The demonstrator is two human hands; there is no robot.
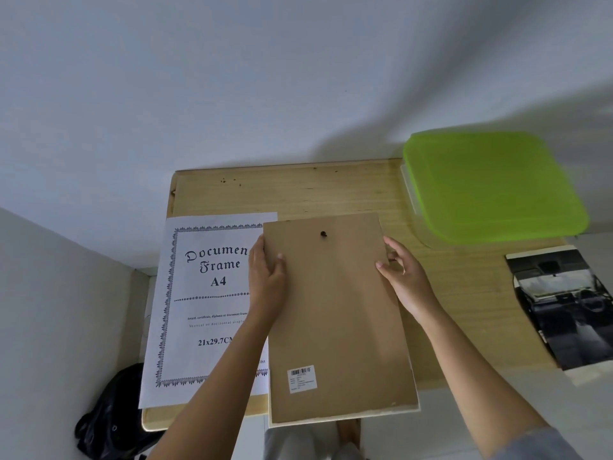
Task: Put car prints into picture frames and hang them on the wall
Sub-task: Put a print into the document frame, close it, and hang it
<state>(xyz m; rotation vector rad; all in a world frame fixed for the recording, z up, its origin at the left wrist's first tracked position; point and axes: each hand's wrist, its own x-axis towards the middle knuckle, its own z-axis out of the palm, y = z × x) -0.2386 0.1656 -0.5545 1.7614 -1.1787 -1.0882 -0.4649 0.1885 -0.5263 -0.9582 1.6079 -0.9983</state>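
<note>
A picture frame lies face down on the wooden table, its brown backing board up, with a small dark hanger near the top and a barcode sticker near the bottom. My left hand grips the frame's left edge, thumb on the board. My right hand holds the right edge near the top, fingers curled at the rim. A dark car print lies on the table's right end, apart from both hands.
A white "Document Frame A4" insert sheet lies left of the frame, overhanging the table. A green-lidded plastic box stands at the back right. A black bag sits on the floor at lower left. The wall is just behind.
</note>
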